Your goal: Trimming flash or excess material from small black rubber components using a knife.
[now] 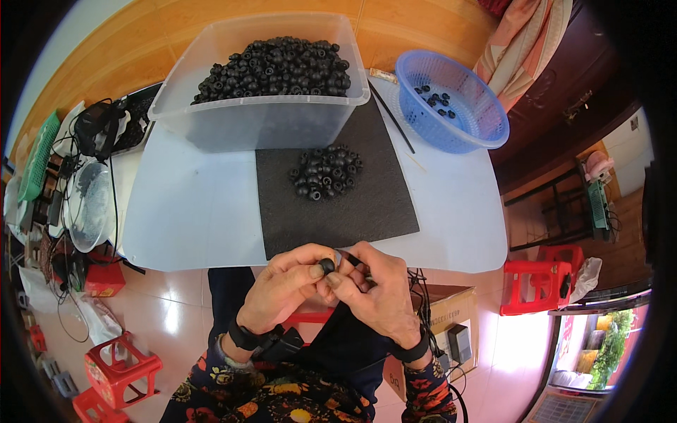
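Note:
Just past the near edge of the table, my left hand [278, 292] pinches a small round black part [326, 266] between thumb and fingertips. My right hand [381, 292] is closed around a small knife [347, 256], its thin grey blade close to that part; the fingers partly hide the dark handle. The two hands almost meet. Beyond them, a pile of similar hollow black parts [326, 173] lies on a dark grey mat [338, 225].
A clear plastic bin [261, 123] heaped with black parts stands at the back of the white table [190, 211]. At the back right, a blue basket [486, 134] holds several more. A thin black rod [392, 116] lies between them. Red stools [123, 370] stand on the floor.

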`<act>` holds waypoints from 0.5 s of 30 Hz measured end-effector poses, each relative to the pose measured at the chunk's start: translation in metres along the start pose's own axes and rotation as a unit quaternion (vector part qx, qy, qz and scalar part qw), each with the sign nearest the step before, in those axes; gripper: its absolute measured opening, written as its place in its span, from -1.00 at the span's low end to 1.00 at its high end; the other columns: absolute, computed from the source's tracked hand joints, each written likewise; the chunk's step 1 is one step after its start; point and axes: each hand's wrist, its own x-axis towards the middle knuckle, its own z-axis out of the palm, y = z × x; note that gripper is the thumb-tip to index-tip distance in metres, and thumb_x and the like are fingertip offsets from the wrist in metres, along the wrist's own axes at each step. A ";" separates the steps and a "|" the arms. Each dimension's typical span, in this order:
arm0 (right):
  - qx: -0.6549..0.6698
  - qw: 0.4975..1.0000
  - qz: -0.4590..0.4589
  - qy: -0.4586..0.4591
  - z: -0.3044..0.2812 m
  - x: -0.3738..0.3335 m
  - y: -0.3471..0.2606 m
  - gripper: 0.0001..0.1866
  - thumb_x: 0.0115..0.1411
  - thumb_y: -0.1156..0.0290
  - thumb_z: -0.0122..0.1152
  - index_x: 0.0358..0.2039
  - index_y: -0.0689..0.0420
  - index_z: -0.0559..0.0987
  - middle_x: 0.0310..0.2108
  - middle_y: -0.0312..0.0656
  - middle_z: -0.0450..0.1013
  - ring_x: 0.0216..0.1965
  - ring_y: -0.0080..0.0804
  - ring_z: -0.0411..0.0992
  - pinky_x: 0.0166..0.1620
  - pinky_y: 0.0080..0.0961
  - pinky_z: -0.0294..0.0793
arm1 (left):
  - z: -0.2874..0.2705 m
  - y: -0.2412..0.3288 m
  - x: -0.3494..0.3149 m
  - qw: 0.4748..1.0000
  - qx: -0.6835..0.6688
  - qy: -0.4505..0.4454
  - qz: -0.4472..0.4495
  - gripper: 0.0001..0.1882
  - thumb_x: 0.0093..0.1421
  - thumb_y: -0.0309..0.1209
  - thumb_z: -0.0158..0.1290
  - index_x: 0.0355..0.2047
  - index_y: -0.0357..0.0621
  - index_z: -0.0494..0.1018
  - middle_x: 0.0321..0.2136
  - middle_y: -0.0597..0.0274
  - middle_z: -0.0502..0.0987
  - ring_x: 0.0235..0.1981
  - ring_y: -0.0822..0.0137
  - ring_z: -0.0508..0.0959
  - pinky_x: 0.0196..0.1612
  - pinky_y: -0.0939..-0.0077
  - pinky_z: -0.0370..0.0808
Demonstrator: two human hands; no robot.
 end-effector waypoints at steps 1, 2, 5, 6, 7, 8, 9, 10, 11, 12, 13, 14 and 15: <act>-0.048 0.999 -0.023 -0.003 0.001 0.000 0.003 -0.72 0.08 0.29 0.29 -0.51 0.22 0.43 -0.58 -0.22 0.42 -0.68 -0.58 0.32 -0.61 -0.62 0.30 | 0.002 0.001 -0.001 1.000 0.003 0.016 -0.015 -0.71 0.29 -0.46 -0.17 -0.05 -0.40 0.34 -0.35 0.20 0.46 -0.36 0.46 0.47 -0.20 0.52 0.45; -0.096 0.994 -0.046 -0.007 0.003 0.000 0.006 -0.68 0.05 0.24 0.32 -0.52 0.21 0.43 -0.61 -0.21 0.40 -0.69 -0.53 0.33 -0.62 -0.61 0.31 | 0.003 0.001 -0.001 0.999 0.007 0.033 -0.030 -0.72 0.29 -0.47 -0.18 -0.06 -0.40 0.34 -0.35 0.21 0.45 -0.36 0.48 0.47 -0.21 0.51 0.45; -0.099 0.990 -0.095 0.021 0.007 0.001 0.013 -0.64 0.03 0.19 0.35 -0.54 0.19 0.42 -0.63 -0.20 0.37 -0.69 -0.44 0.34 -0.63 -0.56 0.32 | 0.001 0.002 0.001 0.998 0.000 0.038 -0.057 -0.74 0.29 -0.48 -0.20 -0.09 -0.38 0.35 -0.37 0.23 0.44 -0.38 0.49 0.47 -0.21 0.51 0.46; -0.098 0.991 -0.094 0.021 0.007 0.002 0.014 -0.64 0.03 0.19 0.35 -0.54 0.19 0.42 -0.63 -0.20 0.37 -0.69 -0.44 0.34 -0.63 -0.56 0.32 | 0.000 0.001 0.001 0.997 -0.001 0.039 -0.059 -0.74 0.29 -0.48 -0.20 -0.09 -0.38 0.35 -0.37 0.23 0.44 -0.38 0.49 0.47 -0.21 0.51 0.46; -0.114 0.988 -0.100 0.021 0.006 0.002 0.014 -0.63 0.02 0.18 0.35 -0.55 0.19 0.42 -0.63 -0.20 0.37 -0.69 -0.43 0.35 -0.63 -0.54 0.33 | 0.000 0.001 0.001 0.998 -0.006 0.031 -0.062 -0.74 0.29 -0.48 -0.20 -0.09 -0.38 0.35 -0.38 0.24 0.44 -0.39 0.49 0.47 -0.21 0.51 0.46; -0.131 0.985 -0.106 0.021 0.005 0.002 0.014 -0.62 0.01 0.17 0.36 -0.56 0.18 0.41 -0.63 -0.20 0.37 -0.69 -0.42 0.35 -0.63 -0.53 0.34 | -0.001 0.001 0.002 0.998 -0.011 0.021 -0.065 -0.75 0.29 -0.49 -0.20 -0.10 -0.37 0.35 -0.39 0.25 0.43 -0.41 0.49 0.47 -0.22 0.51 0.47; -0.132 0.985 -0.105 0.022 0.005 0.002 0.014 -0.62 0.01 0.17 0.36 -0.56 0.18 0.41 -0.63 -0.20 0.37 -0.69 -0.42 0.35 -0.63 -0.53 0.34 | 0.000 0.002 0.003 0.998 -0.012 0.020 -0.066 -0.75 0.29 -0.49 -0.20 -0.10 -0.37 0.35 -0.39 0.25 0.43 -0.41 0.49 0.47 -0.22 0.51 0.47; -0.134 0.985 -0.107 0.023 0.003 0.001 0.015 -0.62 0.02 0.17 0.35 -0.56 0.18 0.41 -0.64 -0.21 0.36 -0.70 -0.42 0.35 -0.63 -0.52 0.34 | 0.001 0.002 0.004 0.997 -0.011 0.020 -0.071 -0.75 0.29 -0.49 -0.21 -0.11 -0.38 0.35 -0.40 0.25 0.43 -0.41 0.48 0.47 -0.22 0.52 0.47; -0.137 0.984 -0.109 0.024 0.002 0.000 0.015 -0.62 0.02 0.17 0.34 -0.57 0.18 0.40 -0.64 -0.21 0.35 -0.70 -0.41 0.35 -0.63 -0.52 0.34 | 0.002 0.001 0.005 0.997 -0.010 0.020 -0.076 -0.75 0.28 -0.49 -0.21 -0.11 -0.38 0.35 -0.41 0.25 0.43 -0.42 0.48 0.47 -0.22 0.53 0.46; -0.135 0.985 -0.109 0.023 0.002 0.001 0.015 -0.62 0.02 0.17 0.34 -0.57 0.18 0.40 -0.64 -0.21 0.35 -0.70 -0.41 0.35 -0.63 -0.52 0.34 | 0.001 0.002 0.005 0.997 -0.009 0.022 -0.076 -0.75 0.28 -0.49 -0.21 -0.11 -0.38 0.35 -0.41 0.25 0.43 -0.42 0.48 0.47 -0.22 0.53 0.46; -0.142 0.983 -0.111 0.018 0.003 0.002 0.015 -0.62 0.03 0.17 0.34 -0.58 0.18 0.40 -0.65 -0.22 0.35 -0.70 -0.41 0.35 -0.63 -0.52 0.34 | 0.000 0.002 0.005 0.996 -0.014 0.024 -0.084 -0.75 0.28 -0.49 -0.21 -0.11 -0.39 0.35 -0.42 0.24 0.43 -0.43 0.47 0.47 -0.22 0.53 0.46; -0.149 0.982 -0.113 0.012 0.003 0.002 0.016 -0.62 0.04 0.16 0.33 -0.58 0.18 0.39 -0.65 -0.22 0.35 -0.70 -0.41 0.35 -0.64 -0.52 0.34 | -0.002 0.002 0.005 0.995 -0.019 0.025 -0.093 -0.74 0.28 -0.49 -0.21 -0.12 -0.40 0.35 -0.43 0.23 0.43 -0.43 0.47 0.47 -0.22 0.54 0.46; -0.148 0.982 -0.114 0.012 0.003 0.002 0.016 -0.62 0.04 0.16 0.33 -0.58 0.18 0.39 -0.65 -0.22 0.35 -0.70 -0.41 0.35 -0.64 -0.52 0.34 | -0.003 0.003 0.004 0.995 -0.018 0.026 -0.093 -0.74 0.28 -0.49 -0.21 -0.12 -0.40 0.35 -0.43 0.23 0.43 -0.43 0.47 0.47 -0.22 0.54 0.46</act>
